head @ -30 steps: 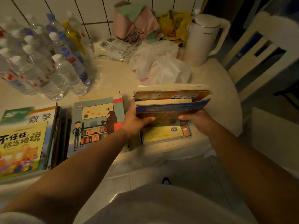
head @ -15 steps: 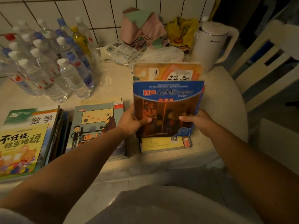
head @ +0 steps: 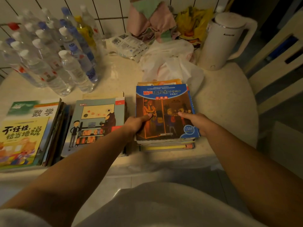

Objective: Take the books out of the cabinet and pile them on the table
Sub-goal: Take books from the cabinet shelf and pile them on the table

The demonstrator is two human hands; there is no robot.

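Note:
A stack of books topped by a blue-and-brown covered book [head: 165, 112] lies flat on a pile at the table's [head: 229, 102] front edge. My left hand [head: 136, 124] grips its left side with the thumb on the cover. On the right side my right hand [head: 196, 123] holds it the same way. A second pile with a grey cartoon cover [head: 96, 122] lies just to the left. A third pile with a yellow and green cover [head: 24, 133] sits at the far left.
Several water bottles [head: 54, 51] stand at the back left. A white kettle [head: 221, 41], plastic bags [head: 172, 63] and folded cloths [head: 150, 22] crowd the back against the tiled wall. A chair [head: 278, 51] stands at the right.
The held books, upright on edge before, have been laid flat onto the pile with the yellow-backed book. Both hands stay on their sides.

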